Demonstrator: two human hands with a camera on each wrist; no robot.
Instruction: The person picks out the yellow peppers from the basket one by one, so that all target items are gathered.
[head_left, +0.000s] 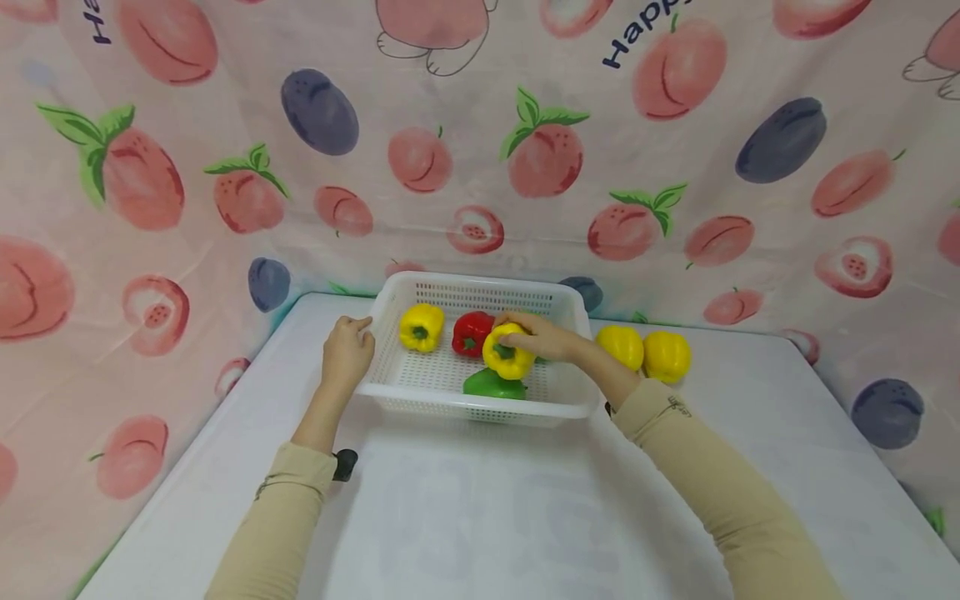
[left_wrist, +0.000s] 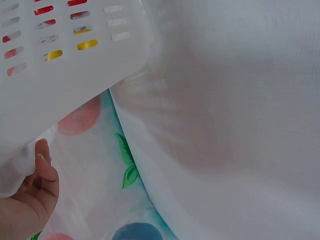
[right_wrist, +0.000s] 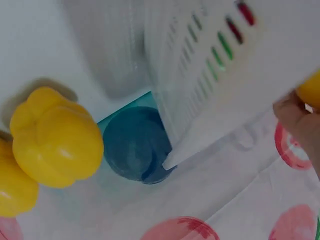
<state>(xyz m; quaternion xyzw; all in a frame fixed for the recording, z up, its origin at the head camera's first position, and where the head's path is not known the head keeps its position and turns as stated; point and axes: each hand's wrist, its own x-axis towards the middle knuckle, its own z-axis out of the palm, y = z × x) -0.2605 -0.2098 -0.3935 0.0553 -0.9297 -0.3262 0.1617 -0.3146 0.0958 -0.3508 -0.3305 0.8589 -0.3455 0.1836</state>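
My right hand [head_left: 543, 337] grips a yellow bell pepper [head_left: 510, 360] from above, its stem facing me, over the right half of a white plastic basket [head_left: 480, 408]. A red bell pepper [head_left: 471, 333] lies beside it, partly covered, and a green bell pepper [head_left: 491, 384] lies just in front. Another yellow bell pepper [head_left: 422, 327] sits at the basket's left. My left hand [head_left: 348, 354] holds the basket's left rim; in the left wrist view, the curled fingers [left_wrist: 47, 172] are at that rim. In the right wrist view, only an edge of the held yellow pepper [right_wrist: 311, 91] shows.
Two yellow bell peppers [head_left: 621, 347] [head_left: 667, 356] stand side by side on the white table [head_left: 480, 508], just right of the basket. A fruit-printed cloth [head_left: 480, 150] hangs behind the table and along its sides.
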